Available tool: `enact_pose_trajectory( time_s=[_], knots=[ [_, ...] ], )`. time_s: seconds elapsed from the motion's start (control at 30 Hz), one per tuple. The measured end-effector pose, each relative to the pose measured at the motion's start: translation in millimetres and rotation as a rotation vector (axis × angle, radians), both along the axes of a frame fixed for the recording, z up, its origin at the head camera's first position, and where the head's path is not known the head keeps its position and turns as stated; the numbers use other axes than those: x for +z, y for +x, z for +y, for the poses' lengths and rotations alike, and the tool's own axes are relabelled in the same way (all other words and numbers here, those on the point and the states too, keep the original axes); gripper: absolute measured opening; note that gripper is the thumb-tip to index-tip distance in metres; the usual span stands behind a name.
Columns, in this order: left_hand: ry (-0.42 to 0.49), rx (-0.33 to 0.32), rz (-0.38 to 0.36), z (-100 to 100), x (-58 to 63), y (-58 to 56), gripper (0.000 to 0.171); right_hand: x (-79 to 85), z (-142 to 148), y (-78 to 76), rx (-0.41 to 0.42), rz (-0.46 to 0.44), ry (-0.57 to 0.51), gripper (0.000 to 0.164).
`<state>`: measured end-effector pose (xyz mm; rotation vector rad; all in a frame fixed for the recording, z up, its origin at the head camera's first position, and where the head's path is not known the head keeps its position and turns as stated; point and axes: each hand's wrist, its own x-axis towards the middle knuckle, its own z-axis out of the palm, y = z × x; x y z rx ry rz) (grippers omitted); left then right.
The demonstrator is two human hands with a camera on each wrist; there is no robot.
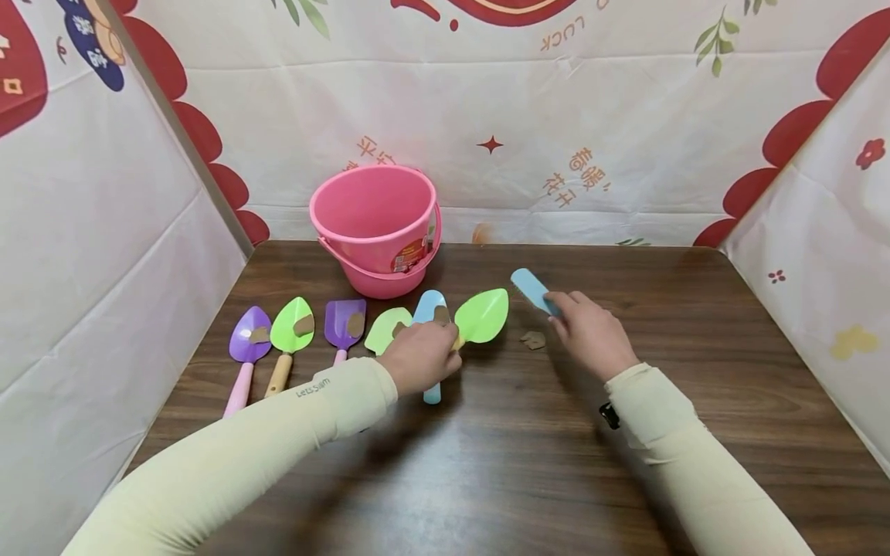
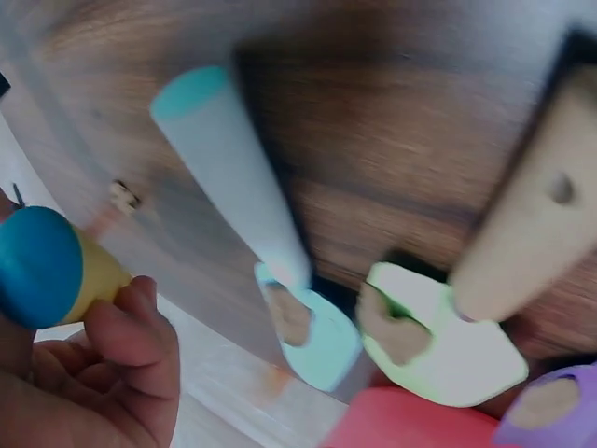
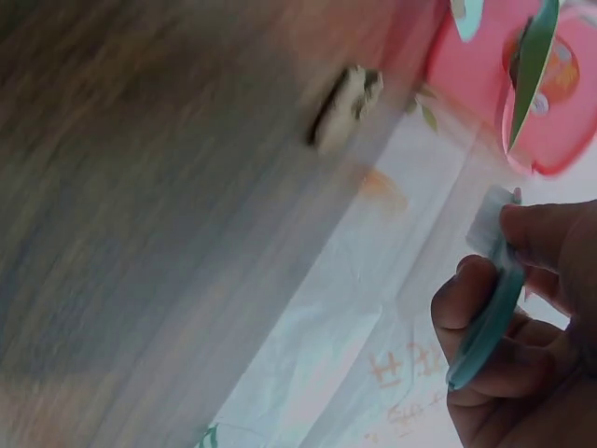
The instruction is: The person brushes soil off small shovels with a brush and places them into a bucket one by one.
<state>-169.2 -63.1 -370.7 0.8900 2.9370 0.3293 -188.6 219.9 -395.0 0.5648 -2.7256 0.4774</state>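
Observation:
My left hand [image 1: 420,359] grips a bright green toy shovel [image 1: 481,315] by its yellow handle, whose rounded blue end [image 2: 37,266] shows in the left wrist view. The blade points right, over the table. In my right hand [image 1: 594,332] is a light blue comb [image 1: 531,288] with fine teeth along one edge, pinched between thumb and fingers. Between the hands, a small brown lump [image 1: 533,340] lies on the wood. Beneath my left hand lies a blue shovel [image 1: 429,301], partly hidden, with a brown piece on its blade.
To the left lie a pale green shovel [image 1: 385,328], a square purple shovel [image 1: 343,320], a green shovel [image 1: 288,320] and a rounded purple shovel [image 1: 248,320], each bearing a brown piece. A pink bucket [image 1: 368,266] stands behind them, near the printed cloth backdrop [image 1: 626,100].

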Motion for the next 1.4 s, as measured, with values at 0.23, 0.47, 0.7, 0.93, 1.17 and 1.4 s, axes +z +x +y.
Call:
enact_pose_trajectory(
  time_s=[0.23,0.47,0.7,0.93,1.17,1.4],
  knots=[
    [0.007,0.044,0.028,-8.9,2.8,-9.5,0.013,3.9,9.6,4.7,-0.038,-0.051,-0.011,0.037],
    [0.095,0.106,-0.021,-13.9,17.1,-20.8,0.014,4.1,13.5,9.0,-0.047,-0.054,-0.026,0.037],
    [0.161,0.101,-0.062,-15.9,26.3,-25.9,0.020,2.0,14.2,8.1,-0.027,-0.039,-0.022,0.037],
    [0.143,0.117,-0.030,-14.0,33.3,-28.8,0.011,2.3,13.9,8.5,-0.019,-0.044,-0.028,0.037],
    [0.154,0.152,-0.067,-15.6,33.7,-28.3,0.016,1.4,14.2,8.4,-0.014,-0.036,-0.033,0.037],
    [0.198,0.137,-0.067,-15.7,28.6,-26.2,0.020,1.5,12.6,8.2,-0.011,-0.051,-0.031,0.037]
  ],
)
